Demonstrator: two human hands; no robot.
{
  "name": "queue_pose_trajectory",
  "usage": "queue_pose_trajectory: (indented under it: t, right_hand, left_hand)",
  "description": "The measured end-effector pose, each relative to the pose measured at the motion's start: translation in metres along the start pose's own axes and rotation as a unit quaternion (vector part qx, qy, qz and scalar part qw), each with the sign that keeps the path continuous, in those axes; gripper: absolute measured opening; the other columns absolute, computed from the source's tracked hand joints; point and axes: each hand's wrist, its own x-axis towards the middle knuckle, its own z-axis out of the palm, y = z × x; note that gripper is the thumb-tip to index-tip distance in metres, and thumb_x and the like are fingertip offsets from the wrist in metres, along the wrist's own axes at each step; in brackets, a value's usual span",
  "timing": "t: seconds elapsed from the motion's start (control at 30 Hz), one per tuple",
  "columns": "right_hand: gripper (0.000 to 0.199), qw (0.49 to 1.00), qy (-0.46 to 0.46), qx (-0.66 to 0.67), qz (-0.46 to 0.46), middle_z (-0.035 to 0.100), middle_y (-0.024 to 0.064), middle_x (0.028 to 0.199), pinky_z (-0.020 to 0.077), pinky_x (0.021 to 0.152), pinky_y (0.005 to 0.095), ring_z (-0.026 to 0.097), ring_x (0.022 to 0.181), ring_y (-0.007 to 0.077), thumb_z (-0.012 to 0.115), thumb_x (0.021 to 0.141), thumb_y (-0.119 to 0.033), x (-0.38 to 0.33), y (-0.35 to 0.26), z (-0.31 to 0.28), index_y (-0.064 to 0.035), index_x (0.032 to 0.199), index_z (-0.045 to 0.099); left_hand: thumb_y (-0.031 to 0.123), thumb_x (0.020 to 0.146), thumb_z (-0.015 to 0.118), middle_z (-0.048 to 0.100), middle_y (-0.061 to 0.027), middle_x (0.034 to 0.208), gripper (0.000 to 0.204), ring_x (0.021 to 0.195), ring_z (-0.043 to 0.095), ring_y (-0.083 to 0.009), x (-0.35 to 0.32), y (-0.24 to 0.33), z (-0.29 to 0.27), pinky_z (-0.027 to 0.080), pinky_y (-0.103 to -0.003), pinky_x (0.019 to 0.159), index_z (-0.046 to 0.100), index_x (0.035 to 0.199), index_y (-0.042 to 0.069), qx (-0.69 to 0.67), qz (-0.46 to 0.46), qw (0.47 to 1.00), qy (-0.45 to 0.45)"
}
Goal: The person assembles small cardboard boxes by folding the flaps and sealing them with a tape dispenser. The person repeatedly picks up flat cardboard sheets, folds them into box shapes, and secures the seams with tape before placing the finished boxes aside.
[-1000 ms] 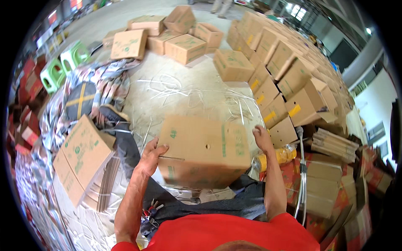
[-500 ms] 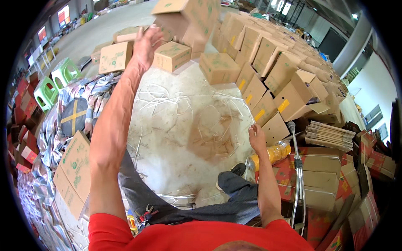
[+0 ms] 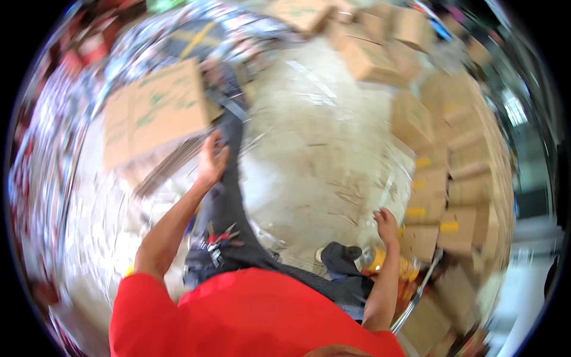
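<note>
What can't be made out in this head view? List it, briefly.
- Left hand: motion blur hides whether the fingers touch the flat cardboard stack beside it.
- Right hand: blurred; cannot tell whether it touches anything.
- Yellow thing by the right wrist: smeared, and the forearm covers part of it.
- Print on the boxes: unreadable through blur.
- Picture's rim: fisheye bending and blur dissolve everything there.

Head view. The person wore a bright red short-sleeved shirt over dark grey trousers. Both forearms were bare, as were the left hand and right hand. Just above the shirt's hem, a small cluster of red-handled and metal tools sat at the trouser waist. Right of the shirt, one dark shoe with a pale sole showed. Motion blur hid finer detail.
</note>
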Motion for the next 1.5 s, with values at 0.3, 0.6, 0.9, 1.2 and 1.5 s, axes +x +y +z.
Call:
queue_pose_trajectory:
  t: [0.3, 0.6, 0.9, 1.2, 1.5]
  right_hand:
    - [0.048, 0.979, -0.185, -0.076, -0.033, 0.073, 0.0182, 0.121, 0.0521, 0.094, 0.034, 0.069, 0.107, 0.0228, 0.06, 0.104, -0.021, 0.015, -0.074, 0.053, 0.0105, 0.14, 0.053]
    - [0.043, 0.972, -0.186, -0.128, -0.069, 0.074, 0.0162, 0.117, 0.0523, 0.096, 0.0341, 0.069, 0.106, 0.0221, 0.062, 0.103, -0.018, 0.02, -0.115, 0.06, 0.0088, 0.136, 0.056]
    - [0.039, 0.963, -0.206, -0.145, -0.091, 0.073, 0.023, 0.108, 0.0537, 0.09, 0.0442, 0.071, 0.101, 0.0399, 0.062, 0.1, -0.019, 0.023, -0.132, 0.098, 0.0047, 0.131, 0.061]
    - [0.039, 0.955, -0.19, -0.168, -0.154, 0.074, 0.0212, 0.113, 0.056, 0.089, 0.0399, 0.073, 0.103, 0.032, 0.063, 0.101, -0.015, 0.024, -0.139, 0.097, 0.0048, 0.134, 0.059]
    - [0.059, 0.959, -0.117, -0.138, -0.219, 0.059, 0.0276, 0.142, 0.0449, 0.111, 0.0453, 0.057, 0.132, 0.0407, 0.069, 0.095, -0.014, 0.001, -0.172, 0.117, 0.0044, 0.147, 0.048]
  left_hand:
    - [0.016, 0.082, 0.077, 0.053, -0.0188, 0.137, 0.066, 0.129, 0.048, -0.0402, -0.032, -0.047, -0.097, 0.041, -0.054, 0.107, 0.051, 0.142, 0.008, 0.243, -0.001, 0.968, 0.066]
    - [0.024, 0.079, 0.082, 0.032, -0.0166, 0.166, 0.093, 0.154, 0.028, -0.0379, 0.088, -0.118, -0.096, 0.03, -0.052, 0.123, 0.037, 0.161, 0.023, 0.447, 0.052, 0.887, -0.104]
    - [0.015, 0.093, 0.066, 0.036, -0.0156, 0.164, 0.067, 0.152, 0.032, -0.0407, 0.138, -0.111, -0.052, 0.039, -0.05, 0.118, 0.047, 0.156, 0.029, 0.525, 0.111, 0.805, -0.253]
    - [0.012, 0.092, 0.059, 0.05, -0.0226, 0.151, 0.054, 0.14, 0.049, -0.0436, 0.055, -0.138, -0.099, 0.045, -0.048, 0.117, 0.052, 0.144, 0.001, 0.5, 0.293, 0.799, -0.16]
    - [0.012, 0.087, 0.062, 0.07, -0.0128, 0.109, 0.031, 0.105, 0.069, -0.0289, 0.061, 0.132, -0.113, 0.057, -0.04, 0.09, 0.066, 0.116, 0.005, 0.329, 0.42, 0.832, -0.151]
